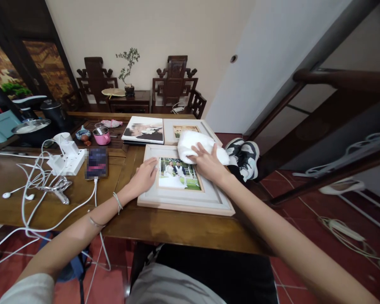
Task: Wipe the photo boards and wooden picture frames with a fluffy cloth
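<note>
at the picture's centre, watching remotely, i see the left hand (145, 175) resting open on the left edge of a framed photo (179, 174), the right hand (206, 162) gripping a white cloth (193, 142) at its upper right, apparently mid-wipe, the next stroke calling for light pressure.

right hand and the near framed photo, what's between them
In the head view, a bunched white cloth lies between the right hand and the near framed photo.
</note>
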A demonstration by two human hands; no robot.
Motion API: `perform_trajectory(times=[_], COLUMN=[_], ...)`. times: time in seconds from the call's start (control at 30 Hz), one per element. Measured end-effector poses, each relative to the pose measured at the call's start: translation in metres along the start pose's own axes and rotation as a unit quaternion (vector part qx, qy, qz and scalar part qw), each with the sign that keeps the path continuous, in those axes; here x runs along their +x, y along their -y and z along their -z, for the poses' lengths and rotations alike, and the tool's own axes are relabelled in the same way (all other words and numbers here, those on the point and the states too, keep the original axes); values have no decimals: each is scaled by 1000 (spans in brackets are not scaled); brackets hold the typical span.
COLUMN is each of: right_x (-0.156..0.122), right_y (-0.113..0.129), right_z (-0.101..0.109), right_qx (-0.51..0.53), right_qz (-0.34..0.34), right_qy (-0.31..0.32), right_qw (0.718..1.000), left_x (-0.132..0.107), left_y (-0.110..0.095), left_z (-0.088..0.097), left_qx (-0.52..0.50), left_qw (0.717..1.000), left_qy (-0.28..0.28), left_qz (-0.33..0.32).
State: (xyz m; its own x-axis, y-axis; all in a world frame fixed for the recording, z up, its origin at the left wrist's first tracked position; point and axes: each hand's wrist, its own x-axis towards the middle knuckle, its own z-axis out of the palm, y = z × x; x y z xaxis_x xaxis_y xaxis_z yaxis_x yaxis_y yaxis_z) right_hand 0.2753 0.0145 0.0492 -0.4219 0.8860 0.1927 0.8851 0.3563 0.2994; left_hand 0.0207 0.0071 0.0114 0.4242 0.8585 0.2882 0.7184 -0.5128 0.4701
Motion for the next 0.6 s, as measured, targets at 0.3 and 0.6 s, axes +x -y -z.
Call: perform_trajectory(times=[0.3,0.6], right_x=[-87,-81], right_y=[35,45], right_z=[61,54], right_qx=[89,129], right_qz=[109,61], right_qy=[87,132], right_qw=[986,981], left_x=[-2,-2], left_y=[2,-2], left_z=[-4,0], left_qx=[7,19], left_qw=[1000,1000], left_qy=[4,23], left_qz=[6,-6])
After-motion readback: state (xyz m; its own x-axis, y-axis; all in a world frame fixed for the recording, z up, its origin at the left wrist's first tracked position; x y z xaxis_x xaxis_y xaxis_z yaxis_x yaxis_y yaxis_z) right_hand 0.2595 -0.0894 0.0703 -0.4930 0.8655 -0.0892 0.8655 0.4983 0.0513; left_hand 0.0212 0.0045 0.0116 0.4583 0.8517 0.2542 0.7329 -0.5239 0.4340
